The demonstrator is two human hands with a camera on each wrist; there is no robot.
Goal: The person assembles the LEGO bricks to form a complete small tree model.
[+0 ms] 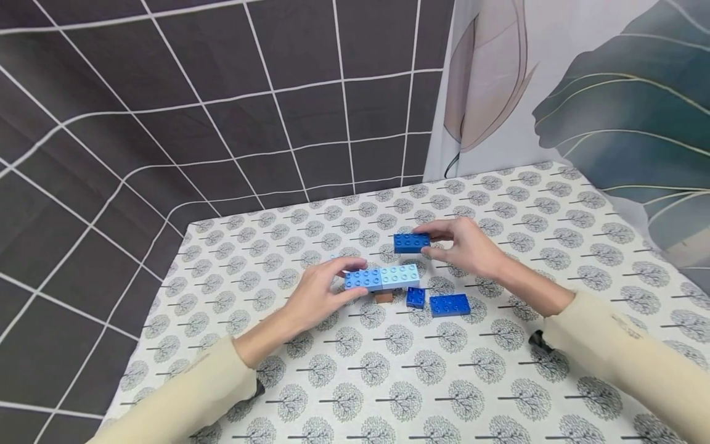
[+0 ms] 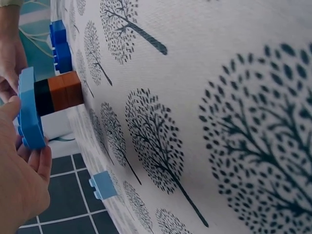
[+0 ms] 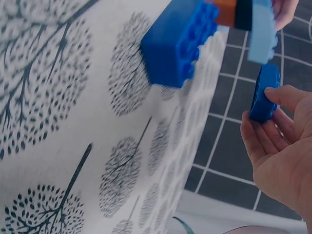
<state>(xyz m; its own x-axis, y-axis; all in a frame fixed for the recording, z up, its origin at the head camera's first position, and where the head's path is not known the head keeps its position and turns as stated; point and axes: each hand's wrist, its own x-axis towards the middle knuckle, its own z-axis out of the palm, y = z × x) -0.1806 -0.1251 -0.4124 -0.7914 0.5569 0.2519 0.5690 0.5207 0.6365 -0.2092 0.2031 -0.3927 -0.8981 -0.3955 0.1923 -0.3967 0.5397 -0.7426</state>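
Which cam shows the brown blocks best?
Left wrist: side-on, it shows the brown blocks beneath a black block and the light-blue bricks. Head gives only a small brown patch below the bricks; right wrist, a brown piece cropped at the top edge.

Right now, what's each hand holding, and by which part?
Right hand: dark-blue eight-stud brick, near right end. Left hand: medium-blue eight-stud brick, near left end.
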